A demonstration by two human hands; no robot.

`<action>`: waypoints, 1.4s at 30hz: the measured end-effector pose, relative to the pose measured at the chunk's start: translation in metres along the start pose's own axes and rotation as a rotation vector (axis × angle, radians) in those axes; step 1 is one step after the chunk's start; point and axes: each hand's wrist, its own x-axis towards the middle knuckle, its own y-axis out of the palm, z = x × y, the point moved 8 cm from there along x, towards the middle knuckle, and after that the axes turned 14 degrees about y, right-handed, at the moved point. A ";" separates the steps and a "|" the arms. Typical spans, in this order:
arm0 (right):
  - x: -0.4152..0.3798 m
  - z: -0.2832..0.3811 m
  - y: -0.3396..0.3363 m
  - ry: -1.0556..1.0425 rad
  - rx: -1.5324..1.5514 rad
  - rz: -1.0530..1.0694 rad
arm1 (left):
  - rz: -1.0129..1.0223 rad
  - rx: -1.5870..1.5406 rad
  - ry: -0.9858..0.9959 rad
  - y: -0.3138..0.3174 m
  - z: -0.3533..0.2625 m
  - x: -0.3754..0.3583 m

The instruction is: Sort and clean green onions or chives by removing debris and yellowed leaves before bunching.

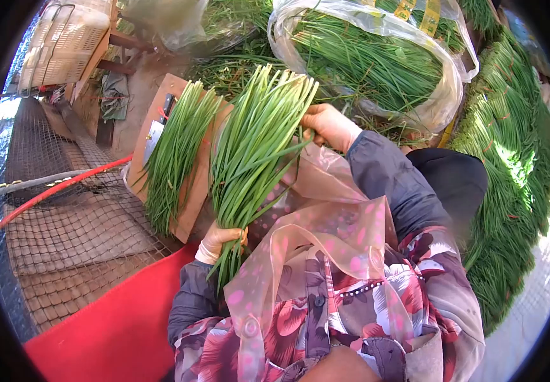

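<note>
A large loose bunch of garlic chives (252, 137) lies slantwise in front of me, pale cut ends at the top and leaf tips toward my body. My left hand (221, 242) is closed round its lower, leafy end. At the upper right edge of the bunch, my right hand (331, 127) has its fingers curled in, pinching a few stalks there; the fingertips are partly hidden. Beside the bunch, a second bundle of chives (182, 149) rests on a wooden board (189, 210). A knife (154, 137) with a black handle lies at that board's left edge.
A clear plastic bag (447, 108) full of chives stands ahead. Tied bundles of chives (510, 146) are piled on the right. To the left are netting (77, 235), a red hose (64, 191), a red cloth (115, 318) and a pale crate (64, 44). A translucent apron (307, 229) covers my lap.
</note>
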 end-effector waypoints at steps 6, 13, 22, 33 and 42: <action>-0.050 0.038 -0.181 -0.331 0.381 -0.345 | 0.020 -0.005 0.022 0.002 -0.002 -0.001; -0.048 0.017 -0.035 0.052 -0.360 -0.085 | 0.012 -0.146 0.015 0.008 -0.001 0.003; -0.005 -0.001 -0.064 0.051 -0.058 -0.218 | -0.054 0.115 0.047 -0.008 -0.013 -0.013; -0.016 -0.001 -0.122 -0.038 0.147 -0.291 | -0.068 0.391 0.161 -0.004 -0.039 -0.015; -0.001 0.032 -0.022 -0.138 -0.583 -0.369 | -0.133 1.007 0.363 0.003 -0.063 -0.018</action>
